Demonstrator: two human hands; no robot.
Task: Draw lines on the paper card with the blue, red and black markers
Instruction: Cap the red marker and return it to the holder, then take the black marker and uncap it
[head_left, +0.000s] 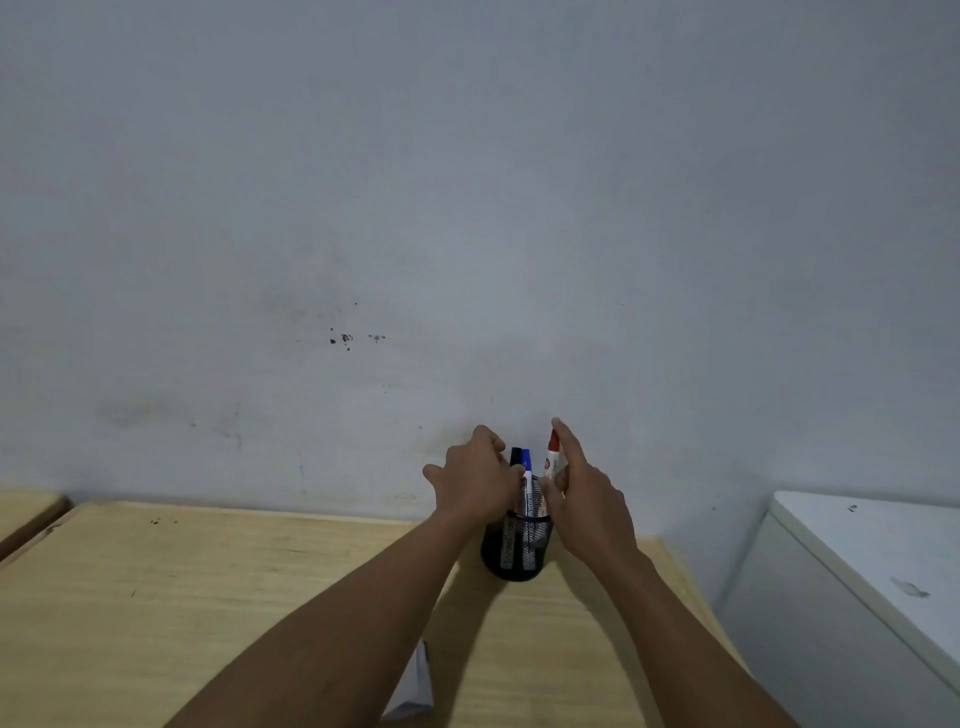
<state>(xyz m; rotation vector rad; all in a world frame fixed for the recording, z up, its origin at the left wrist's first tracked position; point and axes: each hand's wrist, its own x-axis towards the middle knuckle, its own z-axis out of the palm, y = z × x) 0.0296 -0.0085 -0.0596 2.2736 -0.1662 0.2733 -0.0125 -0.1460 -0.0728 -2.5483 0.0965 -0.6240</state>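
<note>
A black mesh pen holder (514, 545) stands on the wooden table near the wall. The black marker (516, 457) and the blue marker (527, 462) stand upright in it. My right hand (582, 493) is shut on the red marker (552, 457), which sits higher than the other two, its index finger laid along the cap. My left hand (475, 478) curls around the holder's top and touches the black and blue markers. A corner of the white paper card (413, 686) shows under my left forearm; the rest is hidden.
The light wooden table (182, 597) runs along a grey wall (467, 208). A white cabinet (857, 597) stands to the right of the table. Another wooden surface (26, 512) shows at the far left.
</note>
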